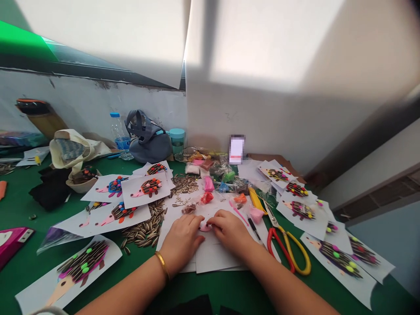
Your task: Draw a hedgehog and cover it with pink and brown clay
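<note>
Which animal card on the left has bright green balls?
The card lying lowest at left; its green balls set it apart: the other cards there show none.

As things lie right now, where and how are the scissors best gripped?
I'd take the scissors by the yellow loop, from the right: the loop lies toward the person, the blades point away, and the right forearm crowds their near left side.

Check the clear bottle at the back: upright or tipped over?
Upright: the bottle stands beside the bag, with its blue cap at the top.
</note>
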The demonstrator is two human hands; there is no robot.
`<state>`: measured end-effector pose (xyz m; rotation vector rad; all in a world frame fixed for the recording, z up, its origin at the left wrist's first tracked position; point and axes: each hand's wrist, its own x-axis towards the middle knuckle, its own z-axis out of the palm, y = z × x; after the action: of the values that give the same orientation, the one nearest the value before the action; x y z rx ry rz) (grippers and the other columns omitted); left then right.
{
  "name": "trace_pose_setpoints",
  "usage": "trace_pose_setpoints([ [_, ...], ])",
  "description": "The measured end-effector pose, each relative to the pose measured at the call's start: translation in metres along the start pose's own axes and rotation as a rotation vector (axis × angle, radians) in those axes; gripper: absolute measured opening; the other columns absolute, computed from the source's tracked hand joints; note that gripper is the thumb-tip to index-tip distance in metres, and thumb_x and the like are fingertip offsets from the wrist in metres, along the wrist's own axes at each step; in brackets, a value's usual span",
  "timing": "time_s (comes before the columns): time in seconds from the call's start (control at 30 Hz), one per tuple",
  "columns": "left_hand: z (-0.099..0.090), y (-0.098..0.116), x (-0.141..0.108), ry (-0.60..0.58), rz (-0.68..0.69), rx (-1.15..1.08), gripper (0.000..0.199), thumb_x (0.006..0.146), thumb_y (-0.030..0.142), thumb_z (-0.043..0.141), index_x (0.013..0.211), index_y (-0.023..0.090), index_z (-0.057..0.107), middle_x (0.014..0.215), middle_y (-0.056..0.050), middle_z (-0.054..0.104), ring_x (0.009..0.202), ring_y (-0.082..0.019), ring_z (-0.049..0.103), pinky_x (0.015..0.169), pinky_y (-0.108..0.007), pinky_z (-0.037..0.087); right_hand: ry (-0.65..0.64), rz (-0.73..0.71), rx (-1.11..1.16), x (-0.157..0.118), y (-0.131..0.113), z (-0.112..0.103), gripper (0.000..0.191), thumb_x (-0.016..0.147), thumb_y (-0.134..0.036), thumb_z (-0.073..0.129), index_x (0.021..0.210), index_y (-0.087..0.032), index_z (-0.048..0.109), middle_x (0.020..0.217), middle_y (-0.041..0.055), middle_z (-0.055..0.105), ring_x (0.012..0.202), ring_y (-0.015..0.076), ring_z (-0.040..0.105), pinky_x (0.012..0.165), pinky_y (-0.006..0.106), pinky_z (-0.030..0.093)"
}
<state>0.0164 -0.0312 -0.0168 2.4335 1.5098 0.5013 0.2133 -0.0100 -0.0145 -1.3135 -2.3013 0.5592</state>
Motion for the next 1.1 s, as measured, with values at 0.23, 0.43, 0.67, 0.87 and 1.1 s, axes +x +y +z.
trace_pose_setpoints([
  [0.23, -0.002, 0.000, 0.000, -0.025, -0.022, -0.012, 0.043, 0.079, 0.017, 0.069, 0.120, 0.023, 0.055, 0.116, -0.008, 0.063, 0.110, -0.027, 0.056, 0.093, -0.041, 0.044, -0.032, 0.025, -0.146, 0.012, -0.005, 0.009, 0.013, 0.089, -0.018, 0.060, 0.093, -0.020, 0.072, 0.092, 0.0052, 0.065, 0.088, 0.0182, 0.060, 0.078, 0.028, 0.043],
  [0.43, -0.002, 0.000, -0.001, -0.027, -0.006, -0.009, 0.046, 0.080, 0.018, 0.069, 0.122, 0.023, 0.053, 0.116, -0.007, 0.063, 0.111, -0.027, 0.055, 0.093, -0.041, 0.043, -0.043, 0.035, -0.210, 0.013, -0.008, 0.010, 0.013, 0.088, -0.017, 0.059, 0.090, -0.020, 0.072, 0.092, 0.0051, 0.065, 0.088, 0.0181, 0.059, 0.077, 0.027, 0.043],
  [0.67, 0.001, -0.003, -0.001, -0.021, -0.014, -0.004, 0.049, 0.078, 0.020, 0.072, 0.124, 0.022, 0.053, 0.117, -0.007, 0.063, 0.111, -0.028, 0.055, 0.093, -0.042, 0.043, -0.024, 0.046, -0.177, 0.012, -0.006, 0.010, 0.014, 0.088, -0.015, 0.057, 0.090, -0.019, 0.070, 0.092, 0.0052, 0.065, 0.088, 0.0184, 0.060, 0.076, 0.028, 0.044],
  [0.87, 0.003, -0.003, -0.001, -0.008, -0.008, -0.011, 0.050, 0.077, 0.019, 0.073, 0.123, 0.022, 0.053, 0.117, -0.007, 0.063, 0.111, -0.027, 0.055, 0.093, -0.042, 0.044, -0.018, 0.032, -0.137, 0.010, -0.004, 0.009, 0.014, 0.088, -0.014, 0.058, 0.091, -0.020, 0.070, 0.093, 0.0044, 0.064, 0.090, 0.0179, 0.060, 0.078, 0.027, 0.044],
  [1.1, 0.002, -0.003, -0.001, -0.005, 0.001, -0.002, 0.049, 0.078, 0.019, 0.073, 0.123, 0.022, 0.053, 0.117, -0.008, 0.063, 0.110, -0.028, 0.056, 0.092, -0.043, 0.045, 0.021, 0.017, -0.119, 0.009, -0.003, 0.012, 0.012, 0.086, -0.011, 0.060, 0.088, -0.019, 0.070, 0.090, 0.0040, 0.064, 0.087, 0.0173, 0.059, 0.077, 0.027, 0.045],
])
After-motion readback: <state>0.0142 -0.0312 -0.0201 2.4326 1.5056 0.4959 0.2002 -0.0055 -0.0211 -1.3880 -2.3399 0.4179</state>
